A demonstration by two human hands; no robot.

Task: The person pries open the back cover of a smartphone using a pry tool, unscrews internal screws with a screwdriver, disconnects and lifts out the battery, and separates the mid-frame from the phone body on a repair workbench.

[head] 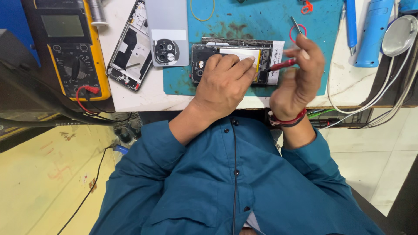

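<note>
The left hand (224, 82) lies palm down on an opened phone (233, 63) at the centre of the frame, fingers curled and pressing on the pale battery area; it clamps the phone flat rather than enclosing it. The phone rests on a teal work mat (261, 26) that covers the upper middle of the white desk (348, 91).

The right hand (298, 76), just right of centre, is closed around a red-handled screwdriver (283, 65), whose tip points left toward the phone's right end. Motion blur softens the fingers; whether the tip touches the phone cannot be told. A red band (287, 121) circles the right wrist.

Upper left of the mat lie a grey back cover (167, 30) with a round camera ring and, beside it, a bare phone frame (130, 45), tilted. A yellow multimeter (67, 43) occupies the upper left of the frame, a red lead (85, 93) plugged at its lower edge. Blue tools (372, 32) and a round mirror-like disc (399, 35) sit at the upper right, with white cables (383, 95) trailing down. The person wears a teal buttoned shirt (209, 191).
</note>
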